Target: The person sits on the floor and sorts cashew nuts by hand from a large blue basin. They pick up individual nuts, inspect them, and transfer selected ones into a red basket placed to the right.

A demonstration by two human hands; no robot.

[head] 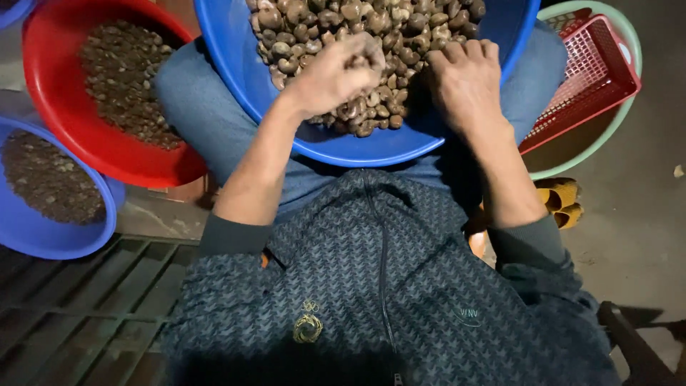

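Your one head camera looks steeply down your chest, close over your lap and the blue basin [357, 146], floor and other tubs crowding both edges.

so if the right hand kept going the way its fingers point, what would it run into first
The right hand lies flat, fingers pointing up the picture into the pile of brown nuts in the big blue basin on the lap. It would push into those nuts first; the basin's far wall lies out of view.

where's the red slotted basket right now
In the head view the red slotted basket sits at the upper right, inside a pale green basin, just right of the big blue basin of nuts.
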